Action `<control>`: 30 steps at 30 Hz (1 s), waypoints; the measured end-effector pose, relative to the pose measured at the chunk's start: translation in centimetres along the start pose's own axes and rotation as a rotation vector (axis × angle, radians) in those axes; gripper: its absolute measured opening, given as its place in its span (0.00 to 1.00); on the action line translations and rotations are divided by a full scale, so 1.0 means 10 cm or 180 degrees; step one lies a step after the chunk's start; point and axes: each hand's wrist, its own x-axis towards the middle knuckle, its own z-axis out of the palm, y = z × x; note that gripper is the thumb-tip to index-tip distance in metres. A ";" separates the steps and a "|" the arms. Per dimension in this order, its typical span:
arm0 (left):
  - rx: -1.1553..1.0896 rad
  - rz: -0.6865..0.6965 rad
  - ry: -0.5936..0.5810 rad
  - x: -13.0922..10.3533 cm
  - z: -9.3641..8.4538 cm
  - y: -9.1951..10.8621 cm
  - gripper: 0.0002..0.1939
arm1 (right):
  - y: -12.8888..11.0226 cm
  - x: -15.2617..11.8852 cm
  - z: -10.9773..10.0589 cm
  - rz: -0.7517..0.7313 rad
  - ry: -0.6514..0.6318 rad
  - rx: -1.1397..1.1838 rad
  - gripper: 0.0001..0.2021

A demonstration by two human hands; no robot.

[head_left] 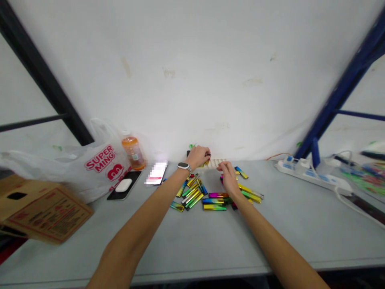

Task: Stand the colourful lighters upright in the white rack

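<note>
Several shiny multicoloured lighters point(214, 207) lie loosely on the grey table, in a group below and between my hands. At the wall stands a pale tray with a grid point(215, 163). My left hand point(200, 155), with a watch at its wrist, is over the tray's left end, its fingers closed around a small yellow and dark piece that looks like a lighter. My right hand point(227, 173) is at the tray's right front, fingers curled together; what they hold, if anything, is too small to tell. More lighters lie beside and under the right wrist.
On the left are a cardboard box point(51, 212), a white plastic bag point(81, 168), an orange bottle point(134, 152), a dark phone point(130, 188) with a white case on it and a lit phone point(157, 173). A power strip point(314, 176) with cables lies on the right.
</note>
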 end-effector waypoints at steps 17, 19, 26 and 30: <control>0.0232 0.0057 -0.0141 0.00 0.07 -0.08 0.10 | -0.02 0.07 -0.09 -0.0328 -0.0229 -0.0512 0.15; 0.0316 0.0109 -0.0077 -0.03 0.08 -0.08 0.11 | -0.02 0.08 -0.11 -0.0386 -0.0311 -0.0572 0.13; 0.0759 0.0349 0.0313 -0.22 0.17 0.02 0.13 | 0.01 0.09 -0.13 -0.0489 -0.0784 -0.0969 0.10; 0.0595 0.0326 0.0422 -0.34 0.24 0.04 0.20 | 0.00 0.04 -0.12 -0.0595 -0.0987 -0.0998 0.06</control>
